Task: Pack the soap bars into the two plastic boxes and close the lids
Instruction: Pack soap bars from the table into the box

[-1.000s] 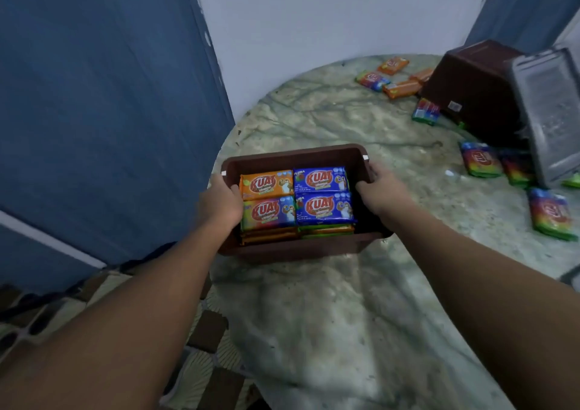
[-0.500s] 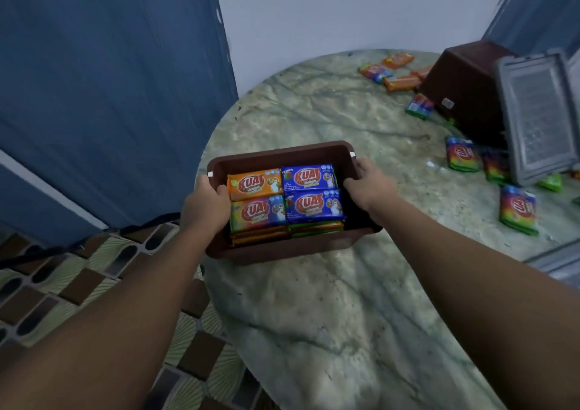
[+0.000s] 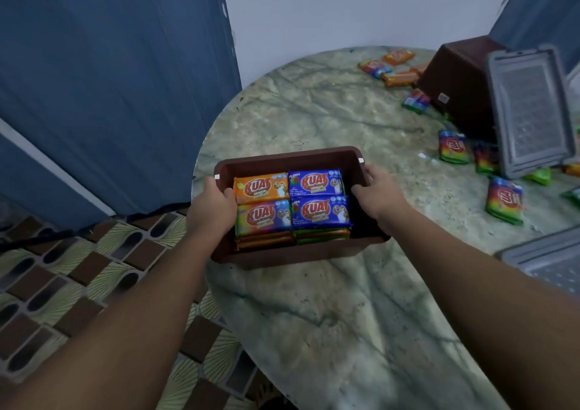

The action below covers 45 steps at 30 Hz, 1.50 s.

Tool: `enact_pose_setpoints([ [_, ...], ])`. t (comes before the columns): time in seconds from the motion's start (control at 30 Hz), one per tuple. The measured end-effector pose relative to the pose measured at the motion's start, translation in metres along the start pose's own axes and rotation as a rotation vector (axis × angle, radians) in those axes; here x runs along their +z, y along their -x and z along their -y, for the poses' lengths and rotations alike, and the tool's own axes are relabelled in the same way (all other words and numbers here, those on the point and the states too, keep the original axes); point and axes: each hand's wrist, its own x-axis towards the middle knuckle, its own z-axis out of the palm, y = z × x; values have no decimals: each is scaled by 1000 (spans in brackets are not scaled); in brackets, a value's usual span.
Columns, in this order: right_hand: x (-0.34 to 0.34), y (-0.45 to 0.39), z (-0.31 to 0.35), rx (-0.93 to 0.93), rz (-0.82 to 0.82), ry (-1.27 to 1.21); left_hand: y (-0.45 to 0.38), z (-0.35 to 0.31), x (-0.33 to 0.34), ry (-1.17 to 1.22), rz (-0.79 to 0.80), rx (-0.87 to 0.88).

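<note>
The brown rectangular plastic box [image 3: 292, 254], judged stiff and heavy with stacked wrapped soap bars [image 3: 292, 204], is gripped at its short rims by the left hand [image 3: 211, 212] and right hand [image 3: 378, 199], fingers curled over, bars lying between them.

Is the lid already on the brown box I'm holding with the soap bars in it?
No, the brown box is open on top with its soap bars exposed, and a grey lid leans by the other box.
</note>
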Motion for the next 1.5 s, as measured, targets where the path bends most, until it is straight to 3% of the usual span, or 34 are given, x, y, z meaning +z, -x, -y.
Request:
enact_pose_setpoints([
  [0.53, -58, 32, -60, -19, 113, -98, 99, -10, 35, -49, -73, -81],
  [1.33, -100, 141, -129, 100, -66, -137, 172, -12, 47, -106, 20, 119],
  [1.43, -101, 144, -126, 95, -77, -101, 179, -17, 41, -197, -66, 183],
  [1.5, -101, 145, -126, 99, -76, -93, 184, -17, 38, -293, -222, 355],
])
